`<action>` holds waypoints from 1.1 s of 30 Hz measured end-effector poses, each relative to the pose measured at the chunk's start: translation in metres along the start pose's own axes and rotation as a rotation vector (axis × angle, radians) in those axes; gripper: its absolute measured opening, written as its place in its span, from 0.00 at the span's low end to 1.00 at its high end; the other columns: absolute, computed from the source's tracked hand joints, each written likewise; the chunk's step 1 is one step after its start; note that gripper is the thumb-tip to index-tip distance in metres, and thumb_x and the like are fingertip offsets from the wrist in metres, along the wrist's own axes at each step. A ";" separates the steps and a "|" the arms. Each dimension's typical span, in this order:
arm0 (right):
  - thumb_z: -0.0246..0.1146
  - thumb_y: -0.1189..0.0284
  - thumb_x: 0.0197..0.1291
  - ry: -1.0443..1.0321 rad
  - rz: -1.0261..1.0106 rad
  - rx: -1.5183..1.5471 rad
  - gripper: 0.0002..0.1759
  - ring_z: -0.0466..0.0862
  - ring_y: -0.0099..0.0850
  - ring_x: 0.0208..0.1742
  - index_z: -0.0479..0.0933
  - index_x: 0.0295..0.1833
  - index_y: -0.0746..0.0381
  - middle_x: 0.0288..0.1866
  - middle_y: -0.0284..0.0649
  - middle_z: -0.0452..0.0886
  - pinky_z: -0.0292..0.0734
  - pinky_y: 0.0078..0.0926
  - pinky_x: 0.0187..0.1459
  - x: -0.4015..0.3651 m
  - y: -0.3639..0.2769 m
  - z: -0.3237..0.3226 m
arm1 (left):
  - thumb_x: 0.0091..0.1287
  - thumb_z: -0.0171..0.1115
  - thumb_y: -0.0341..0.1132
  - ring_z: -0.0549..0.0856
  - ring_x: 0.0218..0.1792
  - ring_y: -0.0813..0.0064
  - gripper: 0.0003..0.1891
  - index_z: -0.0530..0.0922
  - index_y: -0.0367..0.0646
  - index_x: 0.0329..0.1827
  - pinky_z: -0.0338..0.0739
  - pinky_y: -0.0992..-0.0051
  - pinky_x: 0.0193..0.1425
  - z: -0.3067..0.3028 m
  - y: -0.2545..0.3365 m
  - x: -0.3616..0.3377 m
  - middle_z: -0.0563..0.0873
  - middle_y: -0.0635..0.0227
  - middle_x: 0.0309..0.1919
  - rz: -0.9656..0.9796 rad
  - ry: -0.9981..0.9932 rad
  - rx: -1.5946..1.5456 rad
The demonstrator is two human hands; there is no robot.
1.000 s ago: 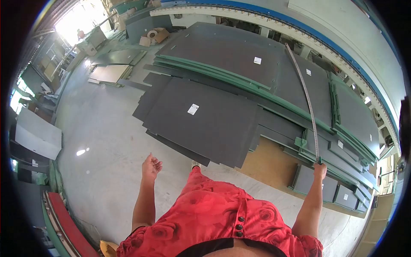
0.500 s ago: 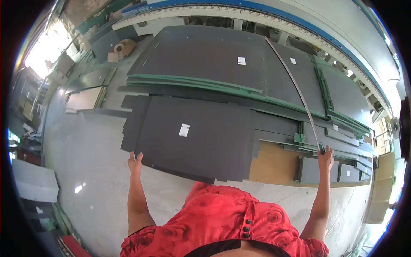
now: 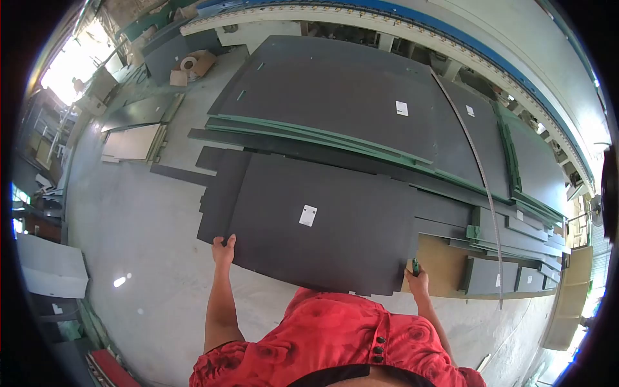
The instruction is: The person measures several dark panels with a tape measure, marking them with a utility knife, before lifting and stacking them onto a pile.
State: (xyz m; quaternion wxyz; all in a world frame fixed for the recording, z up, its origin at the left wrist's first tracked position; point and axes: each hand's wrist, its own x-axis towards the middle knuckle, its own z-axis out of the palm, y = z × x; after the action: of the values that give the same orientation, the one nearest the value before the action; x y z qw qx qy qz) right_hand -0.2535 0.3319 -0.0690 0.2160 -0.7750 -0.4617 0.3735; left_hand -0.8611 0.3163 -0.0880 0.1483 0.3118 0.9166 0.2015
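A large dark grey sheet panel [image 3: 361, 222] with notched ends and a white label lies in front of me, its near edge close to my body. My left hand [image 3: 224, 249] grips that near edge towards the left end, thumb and fingers at the rim. At the panel's right end, my right hand [image 3: 418, 278] is closed around a small dark green object [image 3: 415, 266]; its kind is too small to make out. A long thin measuring strip [image 3: 474, 151] lies across the sheets to the right, apart from both hands.
Behind the panel is a stack of dark sheets [image 3: 335, 84] with green edges. Small grey pieces [image 3: 493, 276] lie on a brown board [image 3: 438, 258] to the right. A long machine with a blue beam [image 3: 412, 11] runs along the back. More sheets [image 3: 132, 143] rest on the floor, left.
My right hand has left the measuring strip's near end and moved left to the panel's right end with the green object. The left hand stays on the panel's edge; the view has shifted.
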 end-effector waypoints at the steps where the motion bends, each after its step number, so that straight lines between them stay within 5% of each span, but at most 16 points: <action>1: 0.66 0.66 0.47 -0.004 0.001 -0.002 0.20 0.70 0.23 0.22 0.72 0.42 0.66 0.20 0.35 0.71 0.66 0.27 0.25 0.002 0.003 0.006 | 0.52 0.62 0.58 0.75 0.47 0.51 0.33 0.70 0.38 0.51 0.70 0.62 0.52 -0.001 0.000 0.002 0.76 0.50 0.44 0.026 -0.010 -0.055; 7: 0.65 0.67 0.50 -0.124 0.243 0.383 0.17 0.70 0.22 0.21 0.73 0.45 0.63 0.22 0.30 0.71 0.66 0.25 0.24 -0.020 -0.026 0.004 | 0.52 0.61 0.58 0.76 0.48 0.51 0.33 0.69 0.37 0.49 0.69 0.63 0.51 -0.014 0.014 -0.019 0.76 0.47 0.46 0.025 -0.007 -0.075; 10: 0.65 0.67 0.50 -0.093 0.223 0.345 0.14 0.66 0.20 0.19 0.74 0.40 0.62 0.21 0.29 0.69 0.62 0.24 0.21 -0.015 -0.012 0.006 | 0.53 0.59 0.60 0.77 0.47 0.50 0.33 0.68 0.37 0.47 0.70 0.63 0.49 -0.013 0.008 -0.055 0.77 0.45 0.45 0.023 0.000 -0.148; 12: 0.66 0.67 0.49 -0.031 -0.015 0.303 0.12 0.61 0.17 0.18 0.73 0.33 0.62 0.21 0.28 0.68 0.59 0.22 0.20 -0.006 0.012 0.014 | 0.53 0.58 0.61 0.78 0.46 0.50 0.33 0.68 0.37 0.46 0.70 0.62 0.48 -0.014 0.000 -0.082 0.78 0.45 0.43 -0.018 -0.071 -0.122; 15: 0.67 0.68 0.48 -0.147 0.145 0.365 0.13 0.65 0.20 0.20 0.74 0.34 0.66 0.24 0.30 0.70 0.63 0.24 0.23 0.002 0.028 -0.006 | 0.54 0.56 0.63 0.79 0.43 0.48 0.34 0.69 0.37 0.44 0.71 0.61 0.46 -0.011 -0.025 -0.122 0.80 0.44 0.38 -0.065 -0.142 -0.089; 17: 0.67 0.71 0.48 -0.175 0.138 0.303 0.15 0.72 0.23 0.27 0.75 0.39 0.69 0.29 0.32 0.74 0.69 0.24 0.29 0.005 0.036 -0.021 | 0.54 0.56 0.63 0.80 0.38 0.53 0.34 0.69 0.37 0.43 0.72 0.63 0.42 -0.009 -0.032 -0.148 0.80 0.47 0.34 -0.165 -0.215 -0.121; 18: 0.68 0.70 0.48 -0.186 0.089 0.361 0.16 0.72 0.23 0.27 0.75 0.38 0.69 0.29 0.33 0.74 0.68 0.24 0.26 0.008 0.037 -0.026 | 0.55 0.55 0.63 0.80 0.33 0.60 0.33 0.70 0.37 0.42 0.73 0.65 0.38 -0.034 0.005 -0.173 0.80 0.52 0.30 -0.275 -0.273 -0.153; 21: 0.68 0.69 0.47 -0.261 0.100 0.380 0.17 0.73 0.24 0.26 0.74 0.37 0.69 0.29 0.37 0.76 0.66 0.24 0.22 0.008 0.008 -0.052 | 0.56 0.54 0.63 0.79 0.30 0.67 0.33 0.70 0.36 0.42 0.72 0.69 0.35 -0.030 -0.015 -0.194 0.78 0.57 0.26 -0.307 -0.366 -0.216; 22: 0.68 0.68 0.47 -0.287 0.134 0.247 0.17 0.73 0.25 0.26 0.74 0.37 0.70 0.29 0.38 0.76 0.67 0.25 0.22 0.008 -0.006 -0.061 | 0.58 0.53 0.62 0.78 0.29 0.68 0.31 0.71 0.36 0.40 0.71 0.71 0.35 -0.013 -0.039 -0.193 0.77 0.60 0.25 -0.151 -0.276 -0.260; 25: 0.68 0.67 0.47 -0.315 0.147 0.079 0.18 0.73 0.26 0.25 0.73 0.35 0.71 0.28 0.40 0.76 0.67 0.26 0.21 0.032 -0.003 -0.060 | 0.59 0.53 0.60 0.77 0.31 0.70 0.30 0.72 0.34 0.36 0.71 0.73 0.35 0.000 -0.051 -0.185 0.77 0.61 0.26 -0.119 -0.241 -0.332; 33: 0.69 0.66 0.47 -0.244 0.059 0.156 0.22 0.74 0.28 0.26 0.74 0.39 0.74 0.27 0.41 0.77 0.68 0.29 0.24 0.070 -0.018 -0.032 | 0.60 0.55 0.56 0.73 0.29 0.74 0.27 0.74 0.32 0.34 0.69 0.74 0.35 0.006 -0.023 -0.156 0.77 0.65 0.27 -0.336 -0.297 -0.717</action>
State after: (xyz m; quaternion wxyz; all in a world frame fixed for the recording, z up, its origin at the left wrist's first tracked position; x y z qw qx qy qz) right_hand -0.2184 0.4023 -0.0630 0.2068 -0.7179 -0.4312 0.5059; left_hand -0.7519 0.2031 -0.0805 0.4088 0.1123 0.7951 0.4337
